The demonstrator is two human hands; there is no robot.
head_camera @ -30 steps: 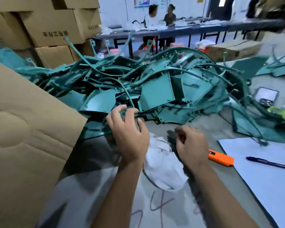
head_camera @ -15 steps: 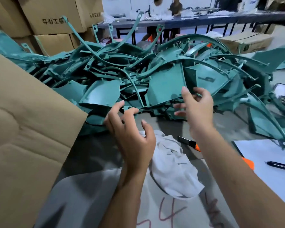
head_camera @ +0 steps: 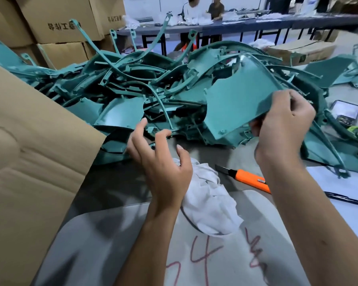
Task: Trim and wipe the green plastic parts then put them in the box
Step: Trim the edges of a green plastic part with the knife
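A big heap of green plastic parts (head_camera: 132, 87) covers the far half of the table. My right hand (head_camera: 285, 129) grips the right edge of one flat green panel (head_camera: 238, 100) and holds it tilted above the heap. My left hand (head_camera: 163, 162) hovers empty just in front of the heap, fingers spread and loosely bent, above a crumpled white cloth (head_camera: 209, 203). An orange utility knife (head_camera: 248, 177) lies on the table to the right of the cloth. The brown cardboard box flap (head_camera: 29, 162) fills the left side.
Stacked cardboard boxes (head_camera: 58, 23) stand at the back left. A white sheet with a pen (head_camera: 347, 201) lies at the right edge, a small tray (head_camera: 346, 110) beyond it. Two people sit at a long table (head_camera: 256, 23) far behind. Red marks are written on the grey mat (head_camera: 205, 254).
My right hand left the knife area, reached up to the heap and took hold of a green panel, lifting it. My left hand stayed open near the cloth.
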